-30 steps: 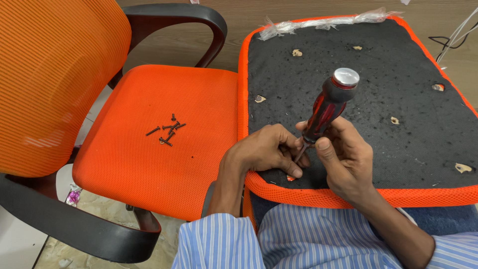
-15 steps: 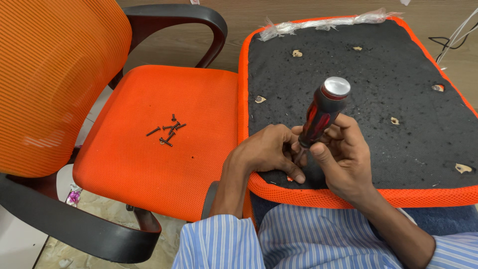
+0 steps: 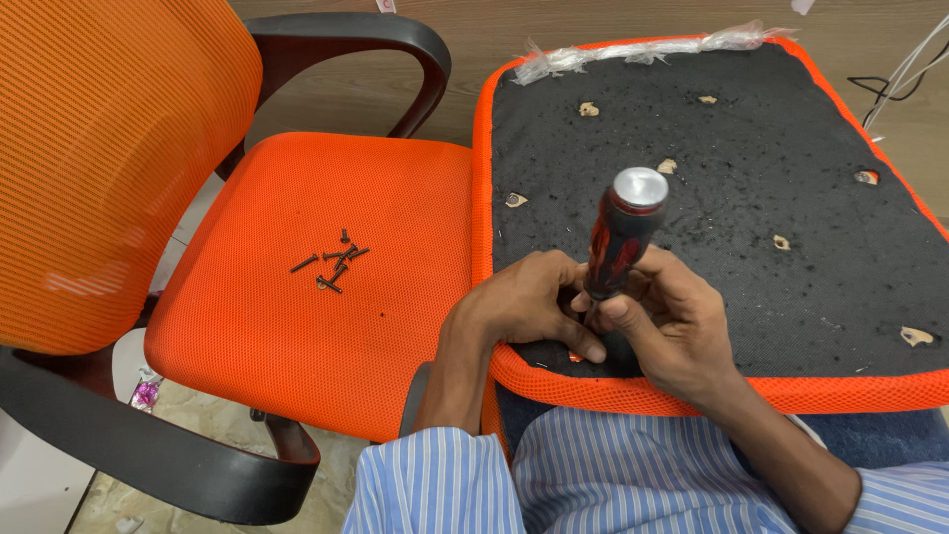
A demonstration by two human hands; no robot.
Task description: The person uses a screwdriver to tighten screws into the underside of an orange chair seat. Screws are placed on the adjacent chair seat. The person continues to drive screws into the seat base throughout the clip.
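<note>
Bright, even indoor light, soft shadows, sharp focus throughout.

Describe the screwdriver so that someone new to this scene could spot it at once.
Find the upturned seat pad, black underneath with an orange rim, lying right of the orange office chair. At its near edge the right hand grips the screwdriver upright, the left hand steadying its tip. Its black-and-red handle with a silver cap sets it apart.

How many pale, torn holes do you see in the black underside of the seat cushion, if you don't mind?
8 holes show on the seat cushion: two near the far edge, two mid-left, one centre-right, two by the right edge, one under the left hand. Hands may hide others.
</note>
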